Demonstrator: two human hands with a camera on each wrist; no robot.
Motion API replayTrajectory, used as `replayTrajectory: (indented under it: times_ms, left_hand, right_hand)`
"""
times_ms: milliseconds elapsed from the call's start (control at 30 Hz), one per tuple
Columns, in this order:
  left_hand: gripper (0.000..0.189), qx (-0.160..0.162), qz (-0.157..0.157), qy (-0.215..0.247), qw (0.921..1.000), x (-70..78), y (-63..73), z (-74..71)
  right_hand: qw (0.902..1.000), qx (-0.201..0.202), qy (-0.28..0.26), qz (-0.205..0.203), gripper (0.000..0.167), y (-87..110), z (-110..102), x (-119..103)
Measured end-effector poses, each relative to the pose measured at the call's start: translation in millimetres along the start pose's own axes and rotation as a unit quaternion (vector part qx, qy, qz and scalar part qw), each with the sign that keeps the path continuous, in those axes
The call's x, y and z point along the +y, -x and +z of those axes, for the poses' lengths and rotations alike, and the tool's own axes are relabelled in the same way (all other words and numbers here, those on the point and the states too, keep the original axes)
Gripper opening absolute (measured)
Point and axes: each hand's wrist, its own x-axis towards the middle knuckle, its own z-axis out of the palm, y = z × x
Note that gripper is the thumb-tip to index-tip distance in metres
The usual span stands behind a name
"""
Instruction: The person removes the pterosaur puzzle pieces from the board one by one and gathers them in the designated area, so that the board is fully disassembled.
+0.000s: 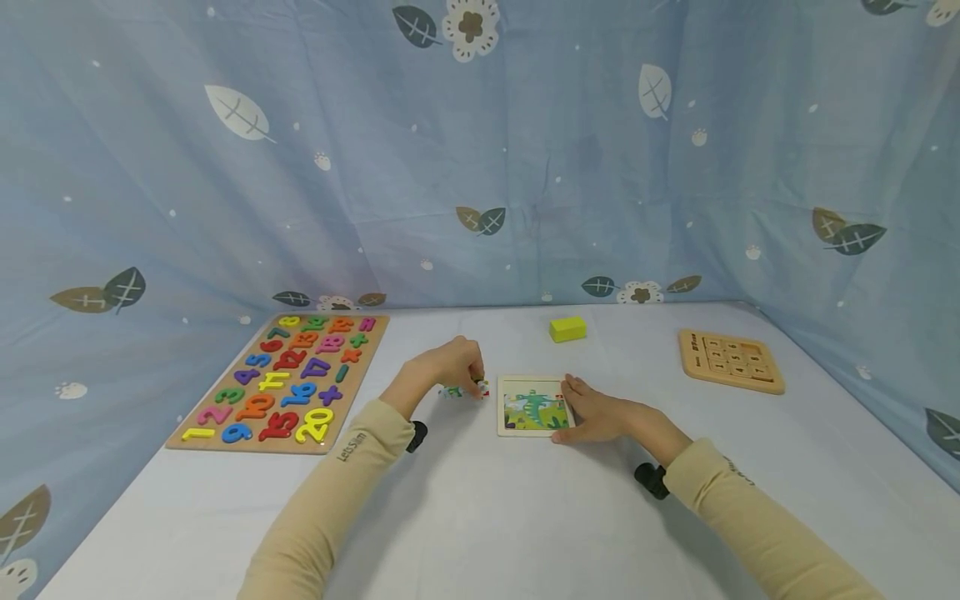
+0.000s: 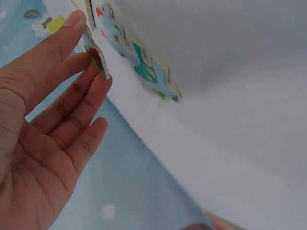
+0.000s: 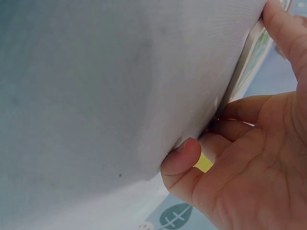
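Note:
My left hand (image 1: 452, 365) pinches a small jigsaw piece (image 2: 97, 61) between thumb and fingertips. Loose jigsaw pieces (image 2: 152, 72), light blue and green, lie on the white table just past that hand, partly hidden by it in the head view. To the right is a square puzzle board (image 1: 519, 432) with a pale wooden rim and a green dinosaur picture (image 1: 535, 407). My right hand (image 1: 600, 414) holds this board at its right side, the thumb at the near corner and the fingers along the far part of the edge.
A wooden number board (image 1: 341, 396) with colourful numerals lies at the left. Behind the puzzle board is a yellow-green block (image 1: 567, 328). A wooden number-tile tray (image 1: 731, 361) lies at the right. A patterned blue curtain (image 1: 480, 150) hangs along the table's back edge.

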Motion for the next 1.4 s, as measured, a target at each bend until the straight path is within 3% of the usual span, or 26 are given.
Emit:
replayTrajectory:
  times_ms: [167, 700, 867, 1200, 1400]
  left_hand:
    - [0.011, 0.008, -0.013, -0.008, 0.9999, -5.2, 6.3, -4.3]
    - [0.021, 0.008, -0.041, -0.026, 0.9988, -30.3, 25.3, -11.2]
    - [0.025, 0.003, -0.062, -0.029, 0.9976, -38.3, 29.4, -10.5]
    - [0.030, -0.004, -0.097, -0.032, 0.9948, -40.3, 39.2, -13.9]
    - [0.027, -0.005, -0.102, -0.039, 0.9940, -45.5, 41.7, -11.6]
  right_hand:
    - [1.0000, 0.000, 0.005, 0.006, 0.100, 0.3, 0, 0]
    - [1.0000, 0.001, 0.006, 0.006, 0.101, -2.1, 2, 2]
    - [1.0000, -0.001, 0.004, 0.009, 0.102, -1.7, 2, 2]
    - [0.9999, 0.000, 0.009, 0.010, 0.102, -2.3, 2, 4]
    - [0.9999, 0.000, 0.005, 0.010, 0.101, -1.1, 1, 3]
